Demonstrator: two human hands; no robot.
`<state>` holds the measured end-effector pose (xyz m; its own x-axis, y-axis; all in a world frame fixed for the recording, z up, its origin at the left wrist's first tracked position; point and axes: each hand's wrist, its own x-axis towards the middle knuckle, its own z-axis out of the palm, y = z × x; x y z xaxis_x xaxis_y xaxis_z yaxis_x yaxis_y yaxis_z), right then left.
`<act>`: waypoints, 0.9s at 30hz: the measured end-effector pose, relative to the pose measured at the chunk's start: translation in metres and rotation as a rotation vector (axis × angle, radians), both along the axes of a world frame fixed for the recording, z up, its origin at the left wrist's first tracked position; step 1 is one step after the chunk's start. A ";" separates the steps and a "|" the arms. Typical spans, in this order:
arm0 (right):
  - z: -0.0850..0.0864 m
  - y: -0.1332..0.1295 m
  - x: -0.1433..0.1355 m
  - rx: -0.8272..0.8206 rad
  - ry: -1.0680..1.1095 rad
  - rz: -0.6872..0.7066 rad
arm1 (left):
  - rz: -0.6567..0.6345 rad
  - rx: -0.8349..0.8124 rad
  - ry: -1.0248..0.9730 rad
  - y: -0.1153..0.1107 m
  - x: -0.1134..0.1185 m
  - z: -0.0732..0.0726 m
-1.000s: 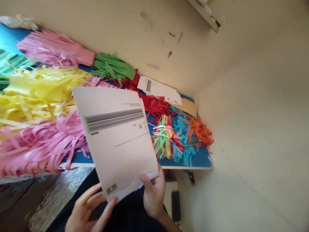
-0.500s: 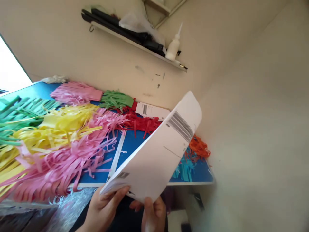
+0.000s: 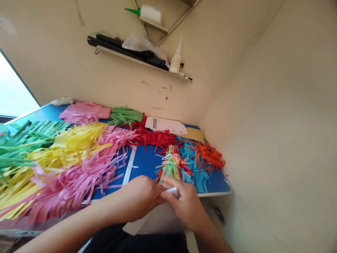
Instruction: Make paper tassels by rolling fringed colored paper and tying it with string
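Observation:
My left hand (image 3: 146, 193) and my right hand (image 3: 185, 200) meet in front of the table's near edge. Both are closed on a white paper (image 3: 160, 223), which hangs below them over my lap. A curled or folded white edge of it pokes out between the right thumb and fingers. The left fingertips are partly hidden behind the right hand. Just beyond my hands lies a bundle of multicoloured paper strips (image 3: 172, 165), green, yellow, red and orange, with thin white bands around it.
Fringed paper in green (image 3: 34, 137), yellow (image 3: 76, 140) and pink (image 3: 79, 182) covers the table's left. Red fringe (image 3: 158, 138), printed white cards (image 3: 165, 124), blue strips (image 3: 193, 158) and orange strips (image 3: 210, 156) lie behind. A wall shelf (image 3: 142, 63) holds a white bottle (image 3: 175, 61).
The white paper has come down from upright in front of me to below my hands. My hands have risen and come together, and the multicoloured bundle is now uncovered.

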<state>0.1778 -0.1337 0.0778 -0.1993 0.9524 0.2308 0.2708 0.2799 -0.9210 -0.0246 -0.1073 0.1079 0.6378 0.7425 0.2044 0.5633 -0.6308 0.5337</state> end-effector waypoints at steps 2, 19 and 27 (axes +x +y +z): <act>0.003 0.017 0.007 -0.019 -0.100 0.043 | 0.064 -0.092 -0.102 0.002 0.002 0.001; -0.045 0.020 0.028 0.116 0.121 -0.433 | 0.501 0.049 -0.694 -0.026 0.016 -0.066; -0.036 0.020 0.015 0.157 0.067 -0.376 | 0.572 -0.148 -0.839 -0.029 0.014 -0.083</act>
<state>0.1925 -0.1137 0.0415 0.1761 0.9080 0.3802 0.3221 0.3118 -0.8939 -0.0102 -0.1362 0.0245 -0.1261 0.9447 0.3027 0.1685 -0.2803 0.9450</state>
